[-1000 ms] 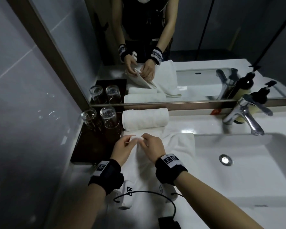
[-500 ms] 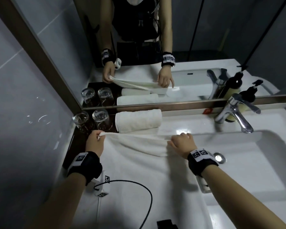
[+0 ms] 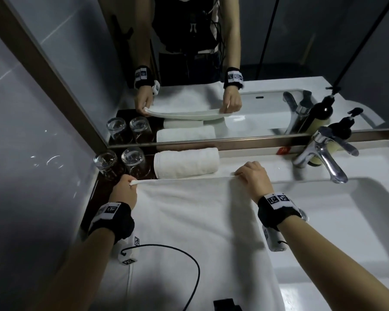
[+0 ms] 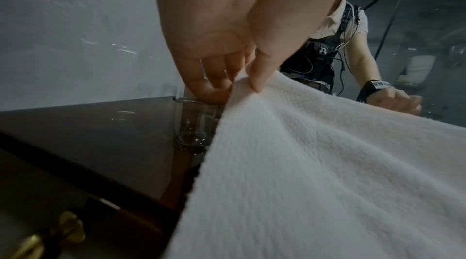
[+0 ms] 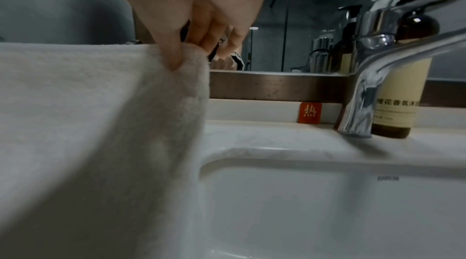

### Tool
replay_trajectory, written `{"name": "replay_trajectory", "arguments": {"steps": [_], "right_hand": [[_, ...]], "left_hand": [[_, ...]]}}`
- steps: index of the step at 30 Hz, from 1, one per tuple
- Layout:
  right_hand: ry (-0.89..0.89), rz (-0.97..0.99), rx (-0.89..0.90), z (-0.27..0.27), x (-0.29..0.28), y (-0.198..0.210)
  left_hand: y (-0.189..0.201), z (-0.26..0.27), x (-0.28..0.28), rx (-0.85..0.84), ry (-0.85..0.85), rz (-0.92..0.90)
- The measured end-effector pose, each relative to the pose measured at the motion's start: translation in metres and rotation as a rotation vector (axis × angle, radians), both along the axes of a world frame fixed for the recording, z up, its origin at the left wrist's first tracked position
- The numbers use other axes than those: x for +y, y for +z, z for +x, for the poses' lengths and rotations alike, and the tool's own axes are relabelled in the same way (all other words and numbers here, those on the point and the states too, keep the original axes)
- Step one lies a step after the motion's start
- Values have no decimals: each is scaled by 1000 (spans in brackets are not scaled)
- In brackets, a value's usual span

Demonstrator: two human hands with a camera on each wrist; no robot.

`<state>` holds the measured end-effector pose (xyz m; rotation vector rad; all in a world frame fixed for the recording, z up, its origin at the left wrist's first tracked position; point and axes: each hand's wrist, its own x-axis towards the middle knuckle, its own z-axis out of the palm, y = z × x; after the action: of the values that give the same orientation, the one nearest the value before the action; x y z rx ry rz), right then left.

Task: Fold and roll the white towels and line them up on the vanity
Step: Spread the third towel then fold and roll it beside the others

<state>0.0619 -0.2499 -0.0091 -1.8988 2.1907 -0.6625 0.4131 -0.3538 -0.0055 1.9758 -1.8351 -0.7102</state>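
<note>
Two clear, round glasses [image 3: 121, 163] stood on a dark tray [image 3: 92, 198] at the table's [image 3: 279, 169] back left corner; whether they held anything could not be told. Just right of them, along the back edge below the mirror [image 3: 234, 63], lay a rolled towel [image 3: 186, 162], white terry in a tight cylinder.

In front of it a second white towel [image 3: 184, 232] of nubbly terry was spread flat over the table's left part and down its front edge, its top hem pulled into a straight line. The left hand [image 3: 124, 194] gripped the hem's left corner, thumb and curled fingers pinching the cloth, near the glasses. The right hand [image 3: 252, 178] pinched the hem's right corner the same way, beside the basin's [image 3: 346, 221] back left corner.

The basin was white, smooth and rectangular with rounded corners. A chrome tap [image 3: 321, 158] stood at the back edge behind it. Behind the tap stood a dark pump bottle [image 5: 401, 84] with a cream label; its print was too blurred to read. A small orange sticker [image 5: 310, 113] on the back edge bore the character 热.
</note>
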Motion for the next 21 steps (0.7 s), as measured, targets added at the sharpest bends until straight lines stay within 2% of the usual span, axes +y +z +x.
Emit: {"name": "replay_trajectory", "arguments": {"steps": [3,7,12,15,18,21], "right_hand": [[-25,14,48,-6,-4,0],[-108,306,-62,-13,-14,-5],[-152,320,-129,-11,-16,-8],[-152,332,-104,-11,-20,-4],[-213,233,-142,-7,-18,2],[-276,95,-245,-3,-8,7]], "left_hand": [[1,0,-2,-25,-23,16],[2,-3,-5,-29,-42,53],[11,-1,-6,-98,-32,57],[19,-4,-4,-146,-22,34],[23,-7,3,6,23,-10],[25,-4,17,341,33,-13]]}}
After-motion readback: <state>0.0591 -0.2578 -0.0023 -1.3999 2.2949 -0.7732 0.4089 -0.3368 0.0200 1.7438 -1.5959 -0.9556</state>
